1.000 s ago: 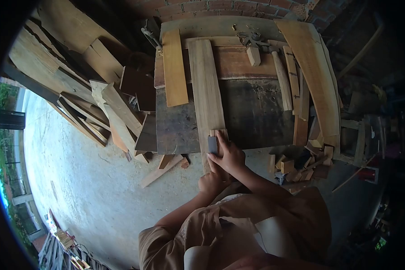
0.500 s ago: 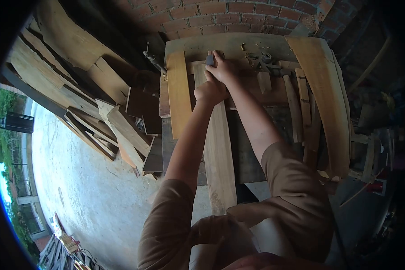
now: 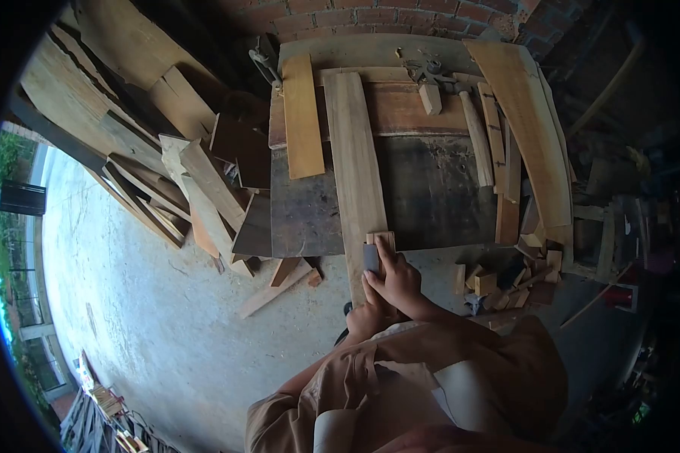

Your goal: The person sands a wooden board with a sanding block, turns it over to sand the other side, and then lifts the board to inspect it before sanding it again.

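Observation:
A wooden hand plane with a dark blade or wedge standing up from it lies on the near end of a long pale board. My right hand grips the plane from its right side, index finger stretched forward along the body. Behind it, my left hand is closed around the plane's rear, its thumb pointing up by the blade. The board runs lengthwise over the workbench and sticks out past its near edge toward my body. The plane's sole is hidden from view.
A yellowish plank lies left of the board. On the right are a hammer, a small wood block and a wide curved plank. Boards are stacked at left; offcuts lie on the floor.
Both hands have drawn the plane along the board from its far end to the near end, close to my body. My arms have bent, and the view has shifted somewhat.

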`<state>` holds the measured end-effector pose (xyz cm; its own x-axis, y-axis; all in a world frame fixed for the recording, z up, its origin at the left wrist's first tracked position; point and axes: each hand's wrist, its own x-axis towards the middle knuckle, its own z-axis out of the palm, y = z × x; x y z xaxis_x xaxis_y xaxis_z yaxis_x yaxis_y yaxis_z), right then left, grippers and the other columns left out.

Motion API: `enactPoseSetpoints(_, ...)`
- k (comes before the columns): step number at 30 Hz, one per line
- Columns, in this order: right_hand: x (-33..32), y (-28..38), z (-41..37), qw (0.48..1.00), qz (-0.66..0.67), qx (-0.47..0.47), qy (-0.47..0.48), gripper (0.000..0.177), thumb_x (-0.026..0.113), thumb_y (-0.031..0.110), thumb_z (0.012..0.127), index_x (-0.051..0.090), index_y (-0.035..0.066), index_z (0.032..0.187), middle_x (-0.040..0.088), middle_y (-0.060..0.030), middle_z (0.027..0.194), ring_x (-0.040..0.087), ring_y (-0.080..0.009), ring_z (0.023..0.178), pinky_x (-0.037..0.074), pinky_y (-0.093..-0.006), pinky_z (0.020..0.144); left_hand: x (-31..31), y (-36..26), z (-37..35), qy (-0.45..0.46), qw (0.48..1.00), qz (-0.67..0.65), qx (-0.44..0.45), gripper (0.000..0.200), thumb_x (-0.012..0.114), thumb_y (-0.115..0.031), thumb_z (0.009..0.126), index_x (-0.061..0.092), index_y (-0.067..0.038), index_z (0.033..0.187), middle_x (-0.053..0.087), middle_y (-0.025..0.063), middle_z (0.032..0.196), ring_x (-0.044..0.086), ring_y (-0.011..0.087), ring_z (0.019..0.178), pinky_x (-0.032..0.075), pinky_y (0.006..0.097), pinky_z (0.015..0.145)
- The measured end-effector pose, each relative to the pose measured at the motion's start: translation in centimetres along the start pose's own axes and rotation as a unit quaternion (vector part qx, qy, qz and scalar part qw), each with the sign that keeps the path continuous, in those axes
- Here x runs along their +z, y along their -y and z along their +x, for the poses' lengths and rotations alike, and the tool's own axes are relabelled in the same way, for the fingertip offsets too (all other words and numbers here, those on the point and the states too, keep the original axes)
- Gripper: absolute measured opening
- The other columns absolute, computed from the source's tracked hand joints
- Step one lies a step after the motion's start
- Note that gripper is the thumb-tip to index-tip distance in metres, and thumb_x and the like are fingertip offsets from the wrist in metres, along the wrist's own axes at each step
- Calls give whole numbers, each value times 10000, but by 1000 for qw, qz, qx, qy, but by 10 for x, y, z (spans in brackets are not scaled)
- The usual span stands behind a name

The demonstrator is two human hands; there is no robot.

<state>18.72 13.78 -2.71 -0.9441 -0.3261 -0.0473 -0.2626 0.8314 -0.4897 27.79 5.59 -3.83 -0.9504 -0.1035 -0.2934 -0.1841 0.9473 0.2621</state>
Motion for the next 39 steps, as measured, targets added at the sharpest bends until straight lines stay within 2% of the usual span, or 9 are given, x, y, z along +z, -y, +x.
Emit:
enactPoseSetpoints(5,-7,-1,46,1000,3,-1,-15,794,656,431,697,282,242,1371,569,-171,796,603,-323,632,489,-395,533,-16,-3,43,-50,998,-43,14,1140,605,-599,619,114,167,1306,554,45,484,537,154,358,386,308,297)
enactPoseSetpoints(6,-11,-1,69,1000,6,3,-17,781,647,430,706,276,254,1371,571,-170,805,606,-325,654,493,-402,549,-29,-1,66,-19,999,-43,15,1159,623,-585,602,92,164,1309,567,59,507,549,163,374,403,309,313)
enactPoseSetpoints(11,-28,-3,221,998,5,48,-26,743,603,441,741,239,302,1374,593,-188,908,612,-350,802,499,-441,676,-101,1,212,-6,999,-32,11,1212,679,-545,543,44,125,1329,612,107,601,609,222,484,471,330,406)
enactPoseSetpoints(16,-50,-6,391,998,39,46,-29,736,581,450,750,244,262,1377,587,-211,995,597,-345,896,486,-417,766,-166,3,359,-51,999,-9,0,1141,632,-588,608,77,90,1338,641,158,754,647,279,654,508,373,527)
enactPoseSetpoints(19,-46,-8,429,998,20,44,-45,746,563,468,756,221,259,1385,585,-210,1010,591,-347,915,483,-414,777,-178,-2,390,-58,998,-7,-17,1096,569,-608,653,79,94,1338,642,177,815,649,288,689,511,382,551)
enactPoseSetpoints(23,-31,-6,364,998,-29,53,-4,777,562,477,757,176,261,1395,587,-201,1005,603,-341,885,491,-426,751,-153,-4,328,-42,998,-25,-35,1049,479,-627,705,80,114,1330,642,185,782,647,298,664,510,387,539)
enactPoseSetpoints(32,6,16,39,999,-24,-12,23,794,603,479,734,220,258,1394,541,-207,762,592,-335,579,485,-402,499,-22,20,34,48,996,-70,-39,1216,637,-609,580,18,120,1333,601,121,578,601,228,465,458,353,386)
enactPoseSetpoints(35,9,18,21,999,-17,-1,39,796,612,475,726,230,259,1390,542,-196,746,597,-321,585,484,-403,501,-13,17,19,32,996,-59,-54,1218,640,-604,579,26,142,1320,587,100,538,585,220,429,441,338,361)
enactPoseSetpoints(39,3,20,85,999,-23,-19,32,789,619,466,719,237,275,1383,563,-189,770,605,-324,613,491,-415,534,-41,20,71,25,998,-45,-39,1207,635,-602,589,30,149,1315,589,98,544,588,222,436,446,336,363)
